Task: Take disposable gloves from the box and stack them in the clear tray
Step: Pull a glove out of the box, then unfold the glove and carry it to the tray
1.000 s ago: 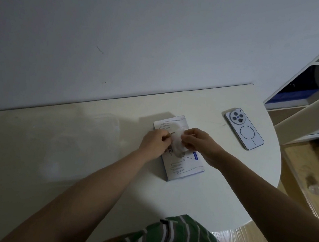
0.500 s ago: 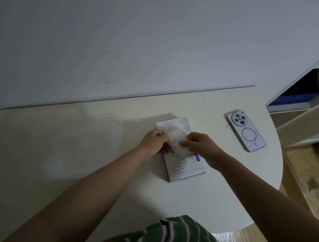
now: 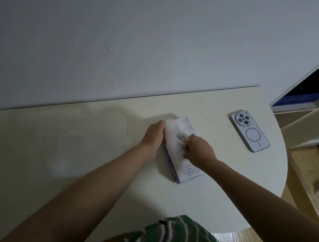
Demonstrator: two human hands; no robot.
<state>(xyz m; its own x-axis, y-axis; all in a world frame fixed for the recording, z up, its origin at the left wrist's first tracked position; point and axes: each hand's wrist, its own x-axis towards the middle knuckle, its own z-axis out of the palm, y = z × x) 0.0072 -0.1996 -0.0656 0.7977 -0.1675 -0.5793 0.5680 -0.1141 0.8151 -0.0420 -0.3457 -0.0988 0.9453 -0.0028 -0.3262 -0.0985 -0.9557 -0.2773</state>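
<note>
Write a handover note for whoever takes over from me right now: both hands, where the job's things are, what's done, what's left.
Left hand: grips the left edge of a translucent disposable glove.
Right hand: pinches the same glove from the right, over the glove box.
The box lies flat mid-table. The clear tray sits to its left, near the wall. A smartphone lies face down to the right.
Done: one glove is drawn up at the box opening; I cannot tell if it is fully free. No gloves can be made out in the tray.
Left: carry this glove to the tray, lay it flat, repeat and stack.
</note>
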